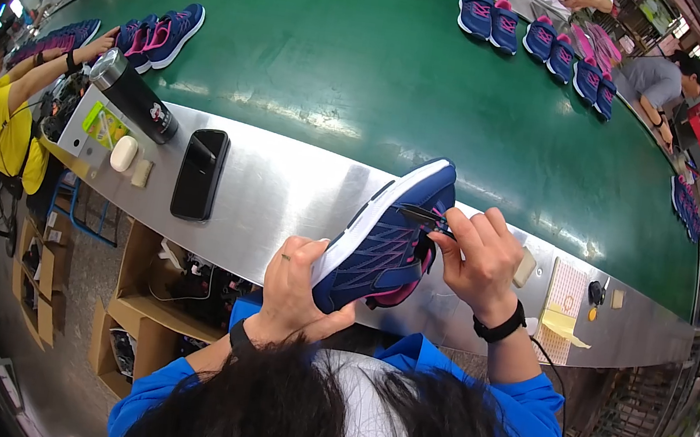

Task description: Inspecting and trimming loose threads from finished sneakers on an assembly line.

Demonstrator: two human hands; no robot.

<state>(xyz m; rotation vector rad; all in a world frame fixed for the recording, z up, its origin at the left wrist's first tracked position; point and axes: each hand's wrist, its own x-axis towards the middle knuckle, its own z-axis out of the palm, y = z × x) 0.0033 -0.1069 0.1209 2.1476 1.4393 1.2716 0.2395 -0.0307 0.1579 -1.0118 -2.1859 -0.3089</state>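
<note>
- My left hand (pixel 292 286) wrapped its fingers closed around the heel end of a navy and pink sneaker (pixel 387 241), holding it tilted above the near edge of the steel counter (pixel 283 188).
- My right hand (pixel 479 258) had its fingers pinched shut on a thin dark tool (pixel 421 215), whose tip touched the shoe's upper near the toe.
- Beyond the steel strip ran a green conveyor belt (pixel 369 71), bare and wide across its middle.
- Along the counter's left part lay a black phone (pixel 199 172), flat, near the belt's edge, with open steel between it and my shoe.
- Further left a black and silver bottle (pixel 132 94) lay on its side, beside a yellow-green packet (pixel 101 126) and a pale oval bar (pixel 123 153).
- At the right end lay a pink patterned sheet (pixel 567 291) with yellow notes (pixel 561 324) at its near edge.
- Pairs of matching sneakers (pixel 533 37) stood along the belt's far right edge, and another pair (pixel 162 33) sat at the far left under another person's hand (pixel 101 42).
</note>
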